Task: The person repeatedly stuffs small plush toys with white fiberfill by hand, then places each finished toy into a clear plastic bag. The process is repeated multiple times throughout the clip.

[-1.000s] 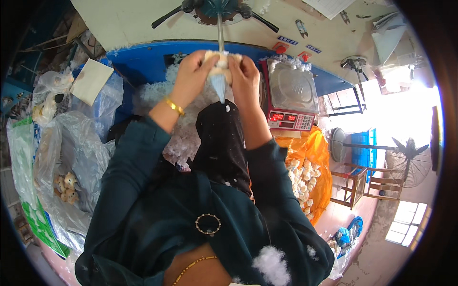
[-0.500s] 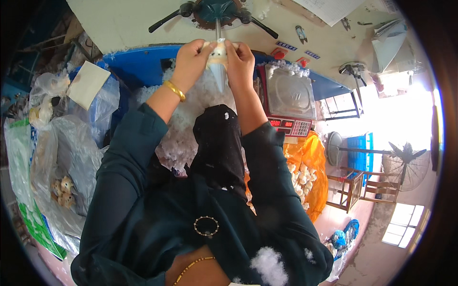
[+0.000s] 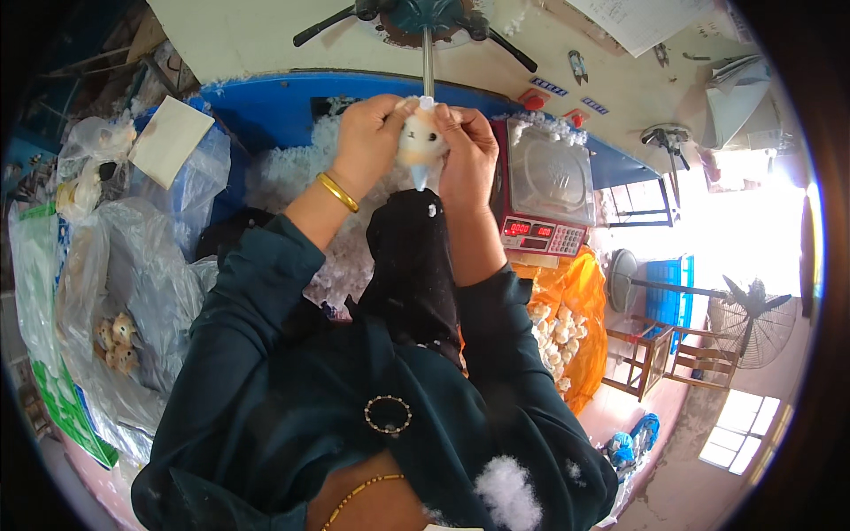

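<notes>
A small cream and tan plush toy [image 3: 421, 140] with dark eyes is held between my two hands, its face turned up toward me. A pale blue pointed piece [image 3: 419, 173] hangs from its lower end. My left hand [image 3: 365, 134] grips the toy's left side, thumb and fingers closed on it. On the other side my right hand [image 3: 469, 150] pinches it near the top. A thin metal tube [image 3: 428, 64] comes down from the machine [image 3: 416, 16] to a white bit at the toy's top; whether the tube is inside the toy I cannot tell.
Loose white stuffing [image 3: 297, 181] lies under my hands. Right of them stands a red weighing scale [image 3: 551, 177], above an orange sack [image 3: 584, 310] of small plush pieces. Plastic bags [image 3: 133, 265] at left hold several tan plush heads [image 3: 117, 341]. Small snips [image 3: 577, 66] lie on the table.
My hands and the toy have come down toward me, away from the machine, so more of the tube shows. The toy's face is now more visible. The whole view has shifted slightly.
</notes>
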{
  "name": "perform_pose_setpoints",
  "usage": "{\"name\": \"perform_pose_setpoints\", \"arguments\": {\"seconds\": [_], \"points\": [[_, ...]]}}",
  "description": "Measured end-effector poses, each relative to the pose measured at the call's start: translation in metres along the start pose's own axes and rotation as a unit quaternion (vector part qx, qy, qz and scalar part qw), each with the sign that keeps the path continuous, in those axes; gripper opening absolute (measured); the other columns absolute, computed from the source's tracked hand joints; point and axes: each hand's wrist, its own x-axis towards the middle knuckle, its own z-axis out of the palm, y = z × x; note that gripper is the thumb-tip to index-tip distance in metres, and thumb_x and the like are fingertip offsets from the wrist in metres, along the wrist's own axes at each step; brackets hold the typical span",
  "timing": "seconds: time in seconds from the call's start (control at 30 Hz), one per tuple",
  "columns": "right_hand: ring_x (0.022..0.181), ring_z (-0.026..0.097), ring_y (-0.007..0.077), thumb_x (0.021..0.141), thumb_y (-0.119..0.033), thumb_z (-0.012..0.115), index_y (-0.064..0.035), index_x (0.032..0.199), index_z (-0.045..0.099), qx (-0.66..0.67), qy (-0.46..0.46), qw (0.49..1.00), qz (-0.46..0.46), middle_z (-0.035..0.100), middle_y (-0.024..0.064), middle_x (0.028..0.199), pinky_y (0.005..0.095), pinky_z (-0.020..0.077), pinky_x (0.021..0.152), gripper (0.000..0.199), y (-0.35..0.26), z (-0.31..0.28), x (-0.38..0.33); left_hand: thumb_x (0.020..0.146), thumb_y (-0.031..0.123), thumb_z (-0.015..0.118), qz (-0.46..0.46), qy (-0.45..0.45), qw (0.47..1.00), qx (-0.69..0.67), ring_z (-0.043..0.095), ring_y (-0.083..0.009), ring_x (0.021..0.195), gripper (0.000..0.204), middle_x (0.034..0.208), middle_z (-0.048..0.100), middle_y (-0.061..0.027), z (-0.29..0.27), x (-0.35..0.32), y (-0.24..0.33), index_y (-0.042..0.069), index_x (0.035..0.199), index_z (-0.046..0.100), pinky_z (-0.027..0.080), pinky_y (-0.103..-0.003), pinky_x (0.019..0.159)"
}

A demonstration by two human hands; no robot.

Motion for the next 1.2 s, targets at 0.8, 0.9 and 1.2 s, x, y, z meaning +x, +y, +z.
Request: {"name": "perform_pose_setpoints", "arguments": {"seconds": [0.8,0.9,1.2], "points": [[0.080,0.053,0.0076,0.082,0.001,0.070,-0.0041,0.081,0.059,0.037,-0.028,0.993,-0.105,0.058,0.0006,0.088,0.0218,0.0436,0.074,0.012,0.024,-0.017,0.018,0.091,0.021,0.056,-0.034,-0.013,0.999,0.025,0.059,-0.0391,0.068,0.025,0.075,0.061,-0.0204,-0.005,-0.012,0.018,0.000,0.078,0.061,0.046,-0.043,0.058],[0.084,0.056,0.0116,0.080,-0.001,0.070,-0.0011,0.092,0.063,-0.053,0.002,0.996,-0.066,0.059,0.0021,0.093,0.0249,0.0445,0.078,0.014,0.015,-0.020,0.010,0.089,0.011,0.056,-0.020,0.015,0.999,0.027,0.065,-0.0304,0.066,0.015,0.076,0.066,-0.0177,-0.005,-0.030,0.022,0.001,0.093,0.066,0.050,-0.036,0.059],[0.086,0.056,0.0148,0.089,-0.010,0.061,-0.0062,0.091,0.060,-0.027,0.002,0.996,-0.083,0.057,0.0028,0.093,0.0304,0.0495,0.078,0.004,0.013,-0.047,-0.007,0.085,0.016,0.059,-0.036,0.018,0.999,0.009,0.061,-0.0376,0.079,0.014,0.081,0.063,-0.0174,-0.001,-0.045,0.037,0.004,0.087,0.067,0.048,-0.045,0.069]]}}
